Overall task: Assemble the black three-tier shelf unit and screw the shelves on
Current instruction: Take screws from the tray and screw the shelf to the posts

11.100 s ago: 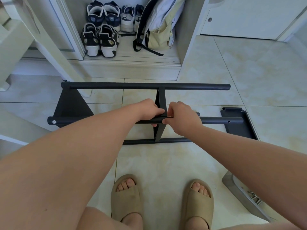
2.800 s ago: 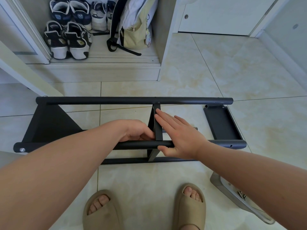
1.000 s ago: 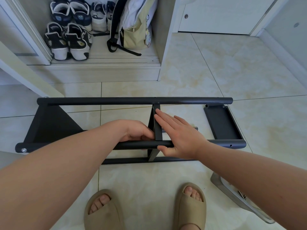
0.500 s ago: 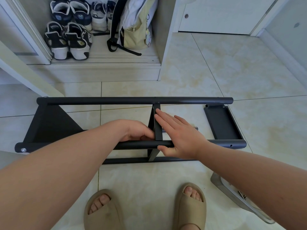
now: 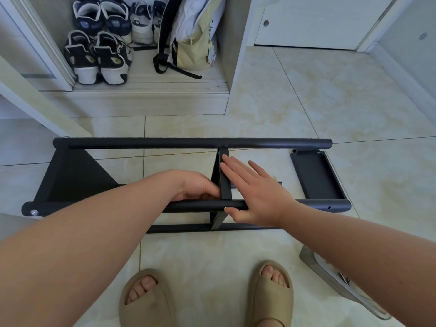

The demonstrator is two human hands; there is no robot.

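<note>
The black shelf unit lies on its side on the tiled floor, with a far pole [image 5: 165, 143], a near pole [image 5: 200, 206] and a lower pole [image 5: 184, 228]. One shelf [image 5: 70, 175] is fixed at the left end. The middle shelf [image 5: 224, 185] stands edge-on between the poles. My left hand [image 5: 195, 185] curls its fingers against that shelf's left face, just above the near pole; what the fingertips hold is hidden. My right hand [image 5: 257, 194] lies flat on the shelf's right side, thumb on the near pole. A loose third shelf [image 5: 316, 178] lies at the right end.
Behind the unit an open cabinet holds several shoes [image 5: 99, 55] and a backpack [image 5: 191, 36]. A white board [image 5: 35, 100] leans at the left. A shiny metal tray [image 5: 330, 272] sits on the floor at lower right. My feet in beige slippers [image 5: 146, 298] stand close to the lower pole.
Eleven seconds ago both hands gripped the near pole; my right hand has since opened flat against the middle shelf. Nothing has moved over the last second.
</note>
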